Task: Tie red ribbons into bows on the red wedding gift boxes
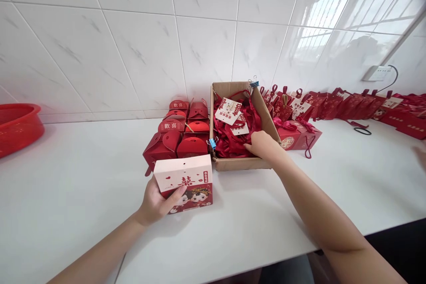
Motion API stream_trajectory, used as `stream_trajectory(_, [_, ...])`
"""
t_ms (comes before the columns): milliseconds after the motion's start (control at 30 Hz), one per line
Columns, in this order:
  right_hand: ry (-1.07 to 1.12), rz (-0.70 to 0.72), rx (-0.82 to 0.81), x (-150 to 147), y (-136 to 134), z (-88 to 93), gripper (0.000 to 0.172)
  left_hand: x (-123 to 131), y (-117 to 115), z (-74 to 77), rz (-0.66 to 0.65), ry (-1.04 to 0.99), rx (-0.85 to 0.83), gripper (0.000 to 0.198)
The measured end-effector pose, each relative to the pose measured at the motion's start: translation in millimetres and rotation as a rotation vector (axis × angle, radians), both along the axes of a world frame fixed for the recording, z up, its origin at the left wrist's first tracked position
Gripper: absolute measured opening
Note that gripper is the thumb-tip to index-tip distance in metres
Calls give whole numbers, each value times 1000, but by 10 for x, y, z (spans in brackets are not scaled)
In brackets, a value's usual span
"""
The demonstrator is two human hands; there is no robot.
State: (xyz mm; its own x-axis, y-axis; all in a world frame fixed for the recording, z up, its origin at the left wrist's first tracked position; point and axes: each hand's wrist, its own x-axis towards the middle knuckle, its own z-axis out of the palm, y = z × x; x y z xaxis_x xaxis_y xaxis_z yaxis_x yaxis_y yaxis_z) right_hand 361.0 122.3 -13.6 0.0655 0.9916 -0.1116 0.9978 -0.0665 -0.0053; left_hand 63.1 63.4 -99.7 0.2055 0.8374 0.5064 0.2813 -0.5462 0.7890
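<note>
My left hand [159, 202] grips a red-and-white gift box [186, 182] by its left side, thumb across the front. The box shows two cartoon figures and a red double-happiness sign, and it is held above the table. My right hand [261, 145] reaches into an open cardboard box [242, 164], fingers curled down into a heap of red ribbon [229, 144]; its fingertips are hidden. White-and-red printed tags [228, 111] lie on top of the ribbon. Blue binder clips [212, 143] sit on the cardboard box's rim.
Several red gift boxes [171, 126] stand left of the cardboard box. More red boxes [299, 135] and small red bags [333, 103] line the tiled wall on the right. A red basin [20, 126] is far left. Part of another person's hand [420, 156] shows at the right edge.
</note>
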Motion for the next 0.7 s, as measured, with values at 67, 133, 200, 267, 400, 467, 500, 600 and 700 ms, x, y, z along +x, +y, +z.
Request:
stream_trajectory(67, [-3,-3,-1,22,26,13,27,0,3,-4,5,0,-5,30])
stream_trajectory(133, [-3,-2,-19,38,37,14,30,-1,3,-5,10,5,-9,31])
stream_trajectory(200, [-2,-3,-45,45,33,8,32,-4,-1,0,20,15,-9,31])
stream_trajectory(267, [2,-9,-65,46,27,-5,33,-6,-3,4,30,21,-10,31])
stream_trajectory(400, [33,-15,-37,50,54,-38,29,-9,-1,6,21,16,-11,32])
stream_trajectory(467, [61,-23,24,50,78,-35,23,-7,1,6,15,15,-9,32])
stream_trajectory(500, [77,-29,70,50,87,-23,20,-5,1,6,14,15,-8,32])
stream_trajectory(600, [124,-28,269,58,80,52,26,-4,0,7,11,11,-11,32])
stream_trajectory(700, [262,-12,641,112,29,142,39,-8,-1,2,19,9,-24,34])
